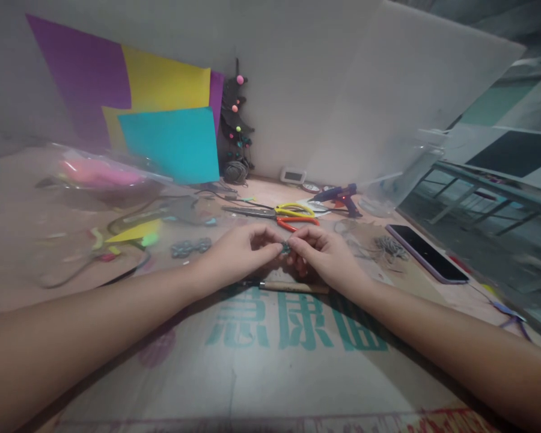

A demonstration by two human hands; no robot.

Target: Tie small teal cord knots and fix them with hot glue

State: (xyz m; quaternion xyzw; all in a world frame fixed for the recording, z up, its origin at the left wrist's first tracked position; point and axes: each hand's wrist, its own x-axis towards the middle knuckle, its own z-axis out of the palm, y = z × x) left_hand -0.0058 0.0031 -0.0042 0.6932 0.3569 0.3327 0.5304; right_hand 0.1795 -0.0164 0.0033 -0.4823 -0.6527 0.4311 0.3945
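Both hands meet near the middle of the view, above a printed board [261,373]. My left hand [252,249] pinches one side of a small dark greenish piece [285,247], and my right hand [318,249] pinches its other side. The piece is too small to make out in detail. Just below the hands lies a tool with a wooden handle [293,287]. Scissors [275,213] with one yellow and one red handle rest right behind the fingers. Left of my left hand sits a cluster of small grey pieces [190,247].
A glue gun [340,197] with a red light stands behind on the right, near a white-framed device [293,175]. A phone [426,252] and grey cord [390,248] lie right. Coloured sheets [171,144] lean at the back left beside a decorated dark tree shape [237,120].
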